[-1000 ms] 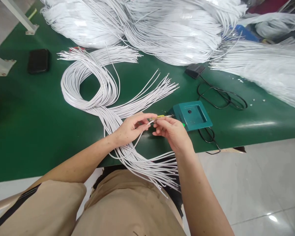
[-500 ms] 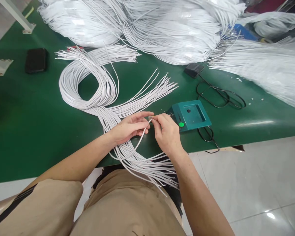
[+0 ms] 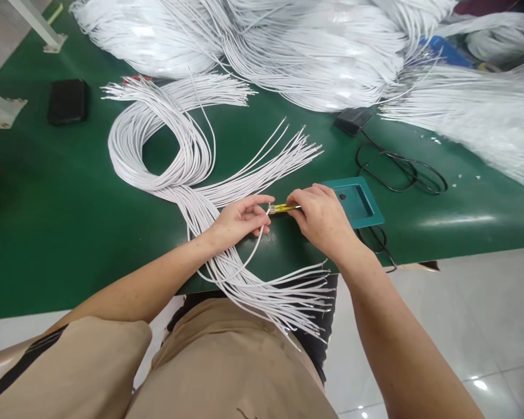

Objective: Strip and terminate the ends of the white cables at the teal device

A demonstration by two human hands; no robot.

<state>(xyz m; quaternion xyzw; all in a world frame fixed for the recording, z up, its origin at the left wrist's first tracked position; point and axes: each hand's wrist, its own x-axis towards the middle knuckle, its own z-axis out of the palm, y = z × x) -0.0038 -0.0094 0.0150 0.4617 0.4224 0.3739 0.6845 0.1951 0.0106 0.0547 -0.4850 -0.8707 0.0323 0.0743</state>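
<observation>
Pinching a single white wire (image 3: 258,244) near its upper end, the left hand (image 3: 243,220) has its thumb and fingers nearly closed in the head view, the index finger reaching out above. The wire's tip shows at the fingertips, and its length curves down below them to the wire bundle (image 3: 201,218). The right hand (image 3: 321,215) has its thumb and fingers closed on the right end of a narrow yellow piece (image 3: 283,208), whose left end meets the wire tip, between the hands. A teal tray (image 3: 372,220) lies just beyond the right hand.
</observation>
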